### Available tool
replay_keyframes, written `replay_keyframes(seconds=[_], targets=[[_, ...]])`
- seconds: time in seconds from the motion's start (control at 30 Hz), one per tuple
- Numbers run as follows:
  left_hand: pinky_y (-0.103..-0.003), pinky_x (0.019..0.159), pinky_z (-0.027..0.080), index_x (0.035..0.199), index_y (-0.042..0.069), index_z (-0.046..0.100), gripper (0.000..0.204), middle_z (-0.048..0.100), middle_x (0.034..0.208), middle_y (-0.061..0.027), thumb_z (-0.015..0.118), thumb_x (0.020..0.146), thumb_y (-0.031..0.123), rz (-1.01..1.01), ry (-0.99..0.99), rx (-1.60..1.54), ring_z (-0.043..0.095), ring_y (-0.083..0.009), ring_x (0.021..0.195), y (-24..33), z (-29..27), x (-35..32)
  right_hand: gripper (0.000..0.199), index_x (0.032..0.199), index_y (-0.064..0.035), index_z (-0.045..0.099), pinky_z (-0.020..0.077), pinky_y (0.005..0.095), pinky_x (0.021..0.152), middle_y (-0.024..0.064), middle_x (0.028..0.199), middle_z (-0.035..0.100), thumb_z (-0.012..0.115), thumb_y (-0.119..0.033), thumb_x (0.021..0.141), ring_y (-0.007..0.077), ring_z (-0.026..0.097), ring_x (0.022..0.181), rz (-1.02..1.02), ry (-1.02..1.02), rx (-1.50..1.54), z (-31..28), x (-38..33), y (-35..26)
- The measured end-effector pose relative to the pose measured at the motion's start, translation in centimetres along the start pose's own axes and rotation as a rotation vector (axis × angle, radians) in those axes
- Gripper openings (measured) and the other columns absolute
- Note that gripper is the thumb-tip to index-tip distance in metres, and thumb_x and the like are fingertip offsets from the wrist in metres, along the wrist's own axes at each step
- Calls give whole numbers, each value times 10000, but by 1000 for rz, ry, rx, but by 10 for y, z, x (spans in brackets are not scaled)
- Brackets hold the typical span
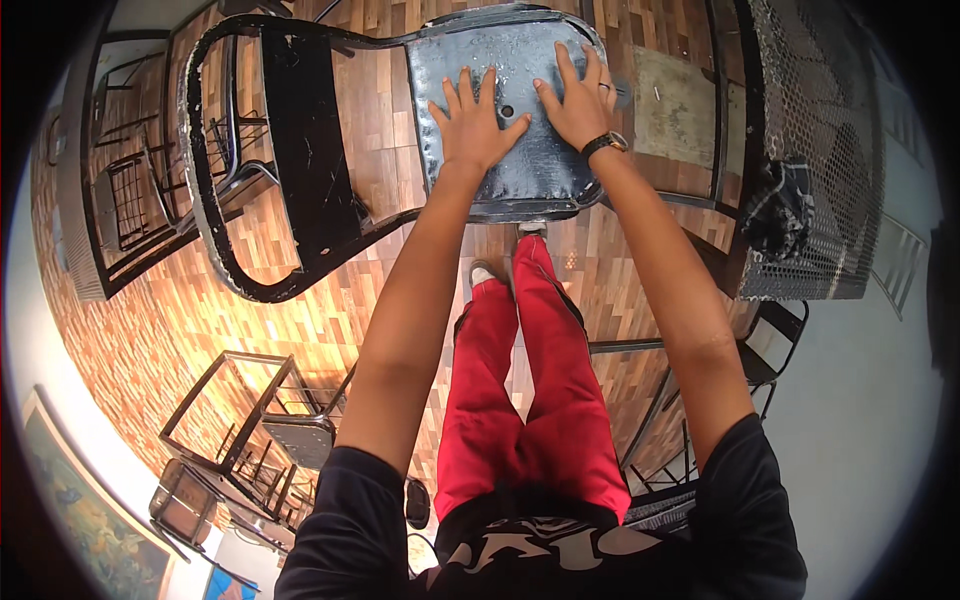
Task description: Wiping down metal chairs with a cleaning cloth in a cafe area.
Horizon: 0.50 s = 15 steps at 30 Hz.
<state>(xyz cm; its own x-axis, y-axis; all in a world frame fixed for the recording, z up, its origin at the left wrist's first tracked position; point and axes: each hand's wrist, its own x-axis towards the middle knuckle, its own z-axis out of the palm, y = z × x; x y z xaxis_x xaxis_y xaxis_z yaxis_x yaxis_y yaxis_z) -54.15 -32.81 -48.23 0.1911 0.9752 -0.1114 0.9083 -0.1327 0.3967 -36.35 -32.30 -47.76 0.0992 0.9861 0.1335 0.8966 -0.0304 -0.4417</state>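
A chair with a worn black metal frame stands in front of me, its backrest (305,130) toward the left. Its grey-black seat (450,60) looks scuffed and shiny, with a small round hole (507,111) near the middle. My left hand (474,130) lies on the seat left of the hole, fingers spread. On the right part of the seat rests my right hand (578,108), also with fingers apart; it wears a ring, and a dark watch (606,143) circles its wrist. Neither hand holds anything.
To the right stands a table with a perforated metal top (825,190), a dark crumpled cloth (782,210) at its edge. Several chairs (300,435) crowd the lower left, and metal furniture (125,200) is at far left. The floor (300,325) is wood-patterned.
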Motion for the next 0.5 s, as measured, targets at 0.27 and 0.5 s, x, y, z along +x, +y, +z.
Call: replay_keyframes(seconds=[0.27, 0.5], targets=[[-695, 1127, 220, 1520, 152, 393, 883, 335, 1580, -198, 689, 821, 602, 109, -41, -118, 257, -449, 1476, 38, -69, -38, 621, 1460, -195, 499, 218, 580, 1139, 224, 1548, 306, 632, -469, 919, 433, 266, 1429, 67, 92, 13, -72, -36, -33], [-644, 1143, 240, 1503, 135, 413, 857, 355, 1569, -193, 694, 834, 591, 230, 39, -182, 302, -432, 1465, 109, -122, -62, 526, 1382, -140, 563, 299, 548, 1128, 212, 1517, 350, 651, -380, 922, 437, 303, 1404, 53, 271, 18, -183, -49, -29]])
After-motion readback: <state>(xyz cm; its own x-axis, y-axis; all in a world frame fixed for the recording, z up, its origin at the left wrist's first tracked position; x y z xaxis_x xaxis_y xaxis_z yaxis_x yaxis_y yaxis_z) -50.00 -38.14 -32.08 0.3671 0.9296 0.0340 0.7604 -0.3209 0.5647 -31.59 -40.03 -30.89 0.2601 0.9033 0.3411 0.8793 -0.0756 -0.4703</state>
